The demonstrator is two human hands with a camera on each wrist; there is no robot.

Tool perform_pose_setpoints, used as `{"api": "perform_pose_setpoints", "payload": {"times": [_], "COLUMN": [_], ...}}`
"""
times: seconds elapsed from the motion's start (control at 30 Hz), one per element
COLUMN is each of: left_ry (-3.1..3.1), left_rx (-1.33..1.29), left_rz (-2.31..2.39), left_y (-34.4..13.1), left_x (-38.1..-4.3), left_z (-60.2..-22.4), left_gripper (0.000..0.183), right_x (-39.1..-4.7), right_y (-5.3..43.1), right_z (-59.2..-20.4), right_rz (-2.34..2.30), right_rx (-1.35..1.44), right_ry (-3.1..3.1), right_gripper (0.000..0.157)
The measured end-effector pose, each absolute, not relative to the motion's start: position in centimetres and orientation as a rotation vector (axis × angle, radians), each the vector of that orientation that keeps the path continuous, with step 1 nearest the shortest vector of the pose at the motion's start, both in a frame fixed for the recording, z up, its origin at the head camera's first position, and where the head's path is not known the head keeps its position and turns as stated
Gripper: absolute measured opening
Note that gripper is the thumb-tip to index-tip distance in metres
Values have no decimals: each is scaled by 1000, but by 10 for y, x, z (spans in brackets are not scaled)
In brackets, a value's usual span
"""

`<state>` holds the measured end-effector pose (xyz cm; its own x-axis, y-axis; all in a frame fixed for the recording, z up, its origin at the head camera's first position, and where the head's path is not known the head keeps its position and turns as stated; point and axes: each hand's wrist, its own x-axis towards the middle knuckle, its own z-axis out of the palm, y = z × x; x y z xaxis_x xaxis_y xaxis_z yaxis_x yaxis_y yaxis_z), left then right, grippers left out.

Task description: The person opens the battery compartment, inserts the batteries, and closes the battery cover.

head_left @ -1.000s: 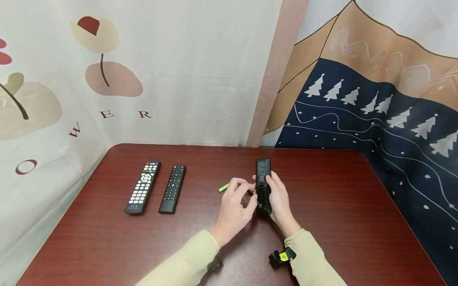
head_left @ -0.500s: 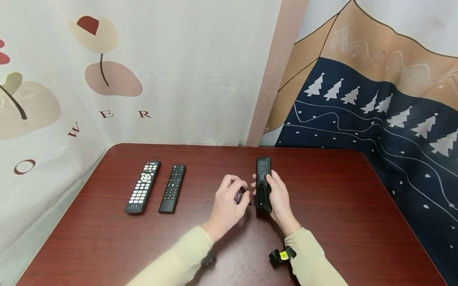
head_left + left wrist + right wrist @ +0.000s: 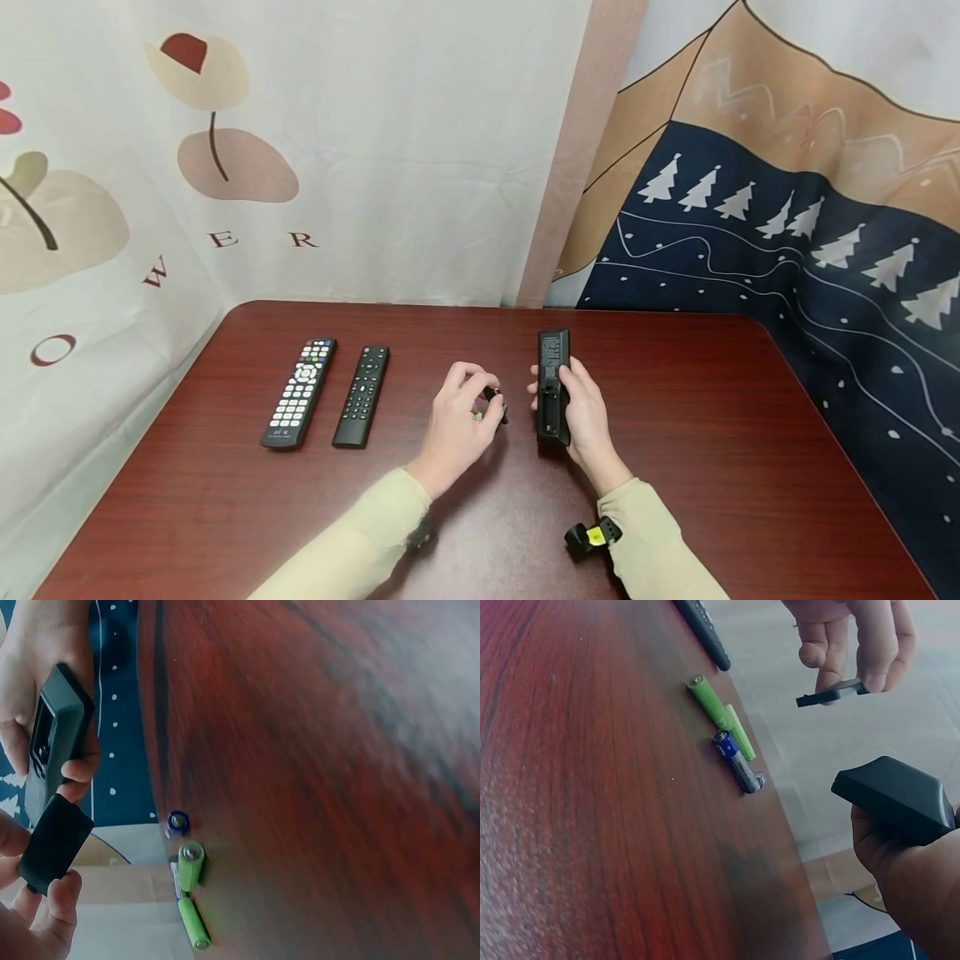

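In the head view my right hand grips a black remote control, back side up, thumb along its edge. Its battery compartment lies uncovered in the lower half. My left hand, a little to the left, pinches a small black battery cover between thumb and fingertips, apart from the remote. Beyond the hands, loose batteries lie on the table: a green one, a second green one and a blue-and-silver one. The left hand mostly hides them in the head view.
A black remote with white buttons and a slimmer all-black remote lie on the left of the reddish-brown table. Printed curtains hang behind the table's far edge. A black wrist camera sits below the right sleeve.
My left hand has drawn away leftward from the remote, taking the battery cover with it. The right hand and its remote have stayed nearly still.
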<state>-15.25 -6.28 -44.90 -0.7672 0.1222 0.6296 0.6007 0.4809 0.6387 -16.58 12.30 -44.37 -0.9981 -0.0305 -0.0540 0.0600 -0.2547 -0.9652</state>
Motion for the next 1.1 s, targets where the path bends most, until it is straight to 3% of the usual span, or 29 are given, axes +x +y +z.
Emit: {"api": "perform_pose_setpoints", "payload": {"times": [1.1], "left_ry": [-2430], "left_rx": [-470], "left_rz": [-892], "left_y": [-104], "left_x": [-157], "left_z": [-453], "left_gripper": [17], "right_x": [-166], "right_y": [126], "right_z": [-444], "right_rz": [-2433], "right_rx": [71], "right_ry": [1871], "right_gripper": [42]}}
